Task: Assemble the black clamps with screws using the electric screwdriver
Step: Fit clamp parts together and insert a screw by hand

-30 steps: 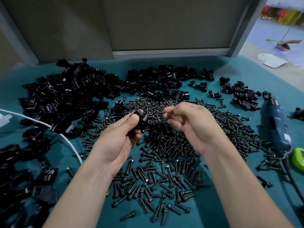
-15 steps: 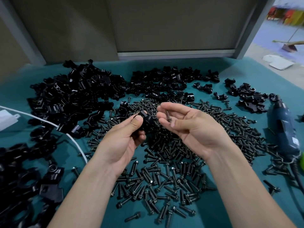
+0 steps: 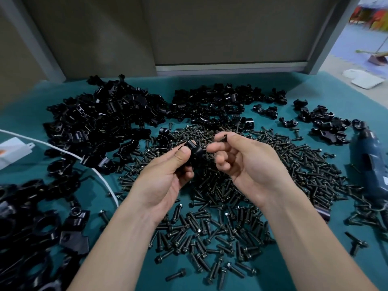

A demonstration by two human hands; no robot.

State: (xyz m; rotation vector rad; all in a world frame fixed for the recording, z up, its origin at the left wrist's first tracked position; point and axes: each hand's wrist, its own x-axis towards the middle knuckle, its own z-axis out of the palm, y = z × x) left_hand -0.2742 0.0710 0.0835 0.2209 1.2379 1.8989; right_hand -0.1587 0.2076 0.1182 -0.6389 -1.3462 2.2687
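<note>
You held a clamp (image 3: 194, 153) in your left hand (image 3: 168, 177), with the thumb pressed on its near face and the fingers curled behind. Your right hand (image 3: 247, 164) pinched one screw (image 3: 222, 138) at its fingertips, just right of the clamp and a little above it, not touching. The screw was blurred, but its long axis seemed to run across, toward the clamp. The next move looked like a short feed leftward into a hole I could not see.

The clamp was glossy black and blocky with a rounded barrel. The loose screws (image 3: 220, 217) on the teal desk (image 3: 262, 80) were dull dark metal with flanged heads. The blue-grey screwdriver (image 3: 369, 160) lay well to the right, nearer your right hand, its length running away from you.
</note>
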